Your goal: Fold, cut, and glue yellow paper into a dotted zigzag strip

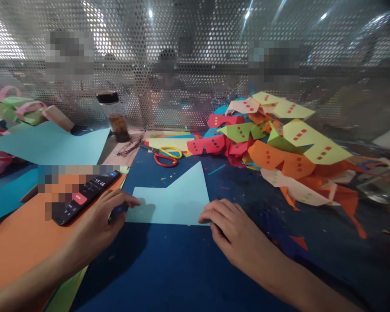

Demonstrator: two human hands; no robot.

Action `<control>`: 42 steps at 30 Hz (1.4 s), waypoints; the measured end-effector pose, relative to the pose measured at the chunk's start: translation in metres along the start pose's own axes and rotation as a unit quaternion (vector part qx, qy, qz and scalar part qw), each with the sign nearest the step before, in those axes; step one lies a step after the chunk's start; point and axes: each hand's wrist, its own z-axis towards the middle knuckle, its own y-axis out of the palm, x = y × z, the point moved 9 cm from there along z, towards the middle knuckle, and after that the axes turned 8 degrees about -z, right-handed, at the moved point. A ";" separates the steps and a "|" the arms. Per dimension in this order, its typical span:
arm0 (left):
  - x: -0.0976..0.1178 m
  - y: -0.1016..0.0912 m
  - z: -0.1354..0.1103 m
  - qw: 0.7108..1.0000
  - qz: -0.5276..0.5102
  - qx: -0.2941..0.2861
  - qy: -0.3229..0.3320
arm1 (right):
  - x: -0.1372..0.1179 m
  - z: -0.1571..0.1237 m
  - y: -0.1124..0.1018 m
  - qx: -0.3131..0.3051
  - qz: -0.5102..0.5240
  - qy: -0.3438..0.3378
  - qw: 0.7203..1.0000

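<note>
A light blue sheet of paper (178, 203), cut or folded to a slanted peak at its upper right, lies on the dark blue table surface. At its left edge is my left hand (108, 216), index finger stretched over the paper and thumb apart, with nothing clearly held. My right hand (230, 225) rests at the lower right corner, fingertips touching the paper and thumb a little apart from them. Beyond the sheet lie scissors (165, 161) with one red and one yellow handle loop, their blades partly parted.
Left of the sheet, a phone (87, 197) lies on orange paper (26, 242). A jar with a black lid (117, 117) stands behind. Folded colored paper pieces (279, 147) are heaped at right; pink and green paper (22, 108) is at far left. A perforated metal panel (195, 56) bounds the back.
</note>
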 end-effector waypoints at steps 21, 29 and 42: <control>0.043 0.078 0.030 0.988 0.043 -0.148 -0.006 | -0.005 -0.001 -0.004 -0.019 0.006 0.001 1.000; 0.045 0.075 0.029 0.990 0.033 -0.136 0.016 | -0.005 -0.002 -0.002 -0.025 0.005 0.001 1.000; 0.040 0.067 0.022 0.990 0.049 -0.133 -0.018 | -0.002 -0.002 0.000 -0.022 0.019 0.005 1.000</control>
